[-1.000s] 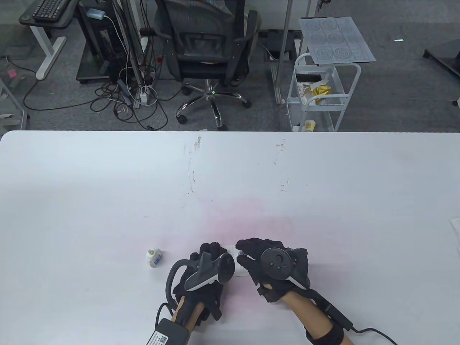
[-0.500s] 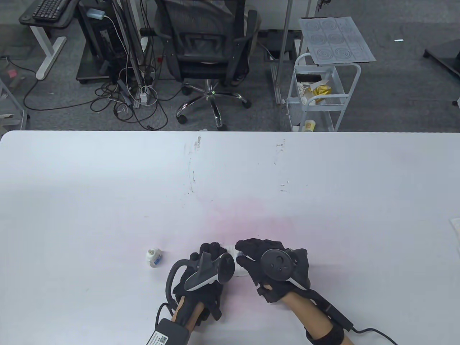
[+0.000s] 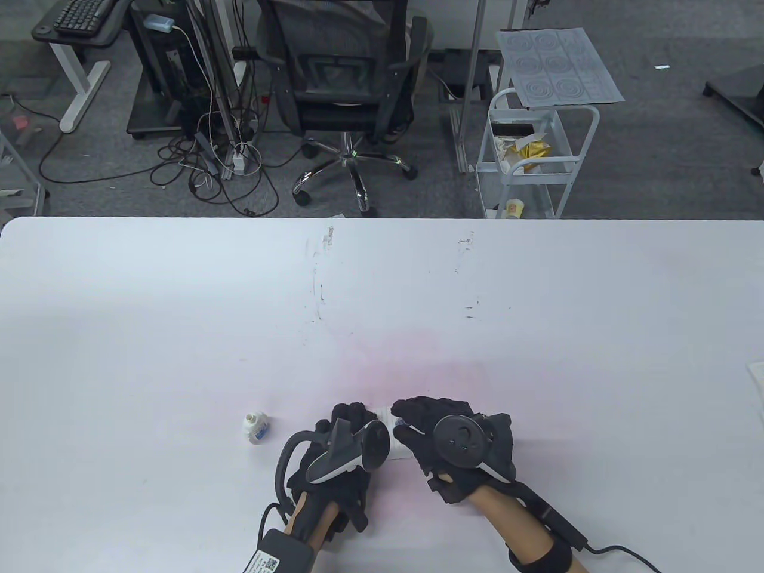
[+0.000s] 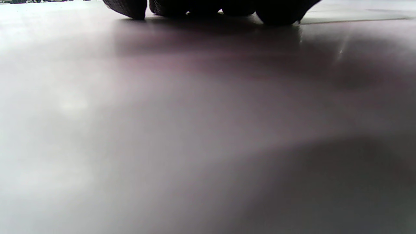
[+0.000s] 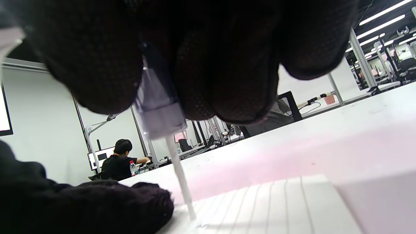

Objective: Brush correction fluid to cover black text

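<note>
At about six o'clock on the white table, just short of the near edge, I have both hands working over a small lined paper card, most of it hidden from the table view under the gloves; my right hand pinches the translucent brush cap between closed fingertips, and the thin white brush stem runs down from it until its tip touches the card near the card's left end; my left hand lies at nine o'clock of the right one, fingertips down on the surface, and I judge it is pinning the card, though I cannot tell how tightly they press; the open correction fluid bottle stands well clear at nine o'clock of the left hand; I cannot make out the black text itself from any view, so I would steer by the ruled lines; to do this stroke well, I think I should keep the pinch firm but the downward pressure light, drag the tip along one line in short overlapping passes, hold the card flat so it does not skid, and go back to the bottle before the brush runs dry.
</note>
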The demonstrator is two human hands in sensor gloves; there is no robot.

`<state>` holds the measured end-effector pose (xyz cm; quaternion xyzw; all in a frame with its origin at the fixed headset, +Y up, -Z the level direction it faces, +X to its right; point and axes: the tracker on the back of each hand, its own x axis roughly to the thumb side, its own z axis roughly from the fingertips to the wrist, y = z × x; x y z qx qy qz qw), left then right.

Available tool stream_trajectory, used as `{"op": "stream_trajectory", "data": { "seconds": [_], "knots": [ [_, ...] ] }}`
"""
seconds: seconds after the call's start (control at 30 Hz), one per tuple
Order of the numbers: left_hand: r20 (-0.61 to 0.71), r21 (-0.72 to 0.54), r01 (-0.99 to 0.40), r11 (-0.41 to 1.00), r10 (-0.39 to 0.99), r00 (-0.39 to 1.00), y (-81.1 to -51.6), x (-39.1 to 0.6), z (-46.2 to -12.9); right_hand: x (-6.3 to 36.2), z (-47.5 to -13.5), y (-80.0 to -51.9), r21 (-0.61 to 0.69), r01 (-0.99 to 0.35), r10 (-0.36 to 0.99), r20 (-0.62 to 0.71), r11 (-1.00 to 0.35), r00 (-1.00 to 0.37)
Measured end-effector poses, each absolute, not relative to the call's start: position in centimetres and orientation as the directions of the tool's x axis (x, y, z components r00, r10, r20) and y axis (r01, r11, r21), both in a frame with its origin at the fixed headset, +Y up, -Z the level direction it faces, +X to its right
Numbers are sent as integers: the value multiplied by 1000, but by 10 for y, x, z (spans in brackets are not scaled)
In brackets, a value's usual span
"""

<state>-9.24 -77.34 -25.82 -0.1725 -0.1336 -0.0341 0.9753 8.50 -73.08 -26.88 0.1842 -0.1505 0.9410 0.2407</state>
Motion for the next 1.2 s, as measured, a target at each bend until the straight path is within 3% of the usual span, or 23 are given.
{"op": "stream_trajectory", "data": {
  "seconds": [0.23,0.67,1.2],
  "knots": [
    [270,-329,110,938,-18,963,-774,-92,-258,83,-269,-732,-130,-478,387,426,-869,-818],
    [270,-330,108,938,-16,963,-774,-92,-258,96,-256,-714,-271,-545,391,459,-793,-797],
    [264,-344,97,934,-3,964,-775,-93,-258,136,-241,-711,-314,-591,446,426,-743,-787]
  ]
}}
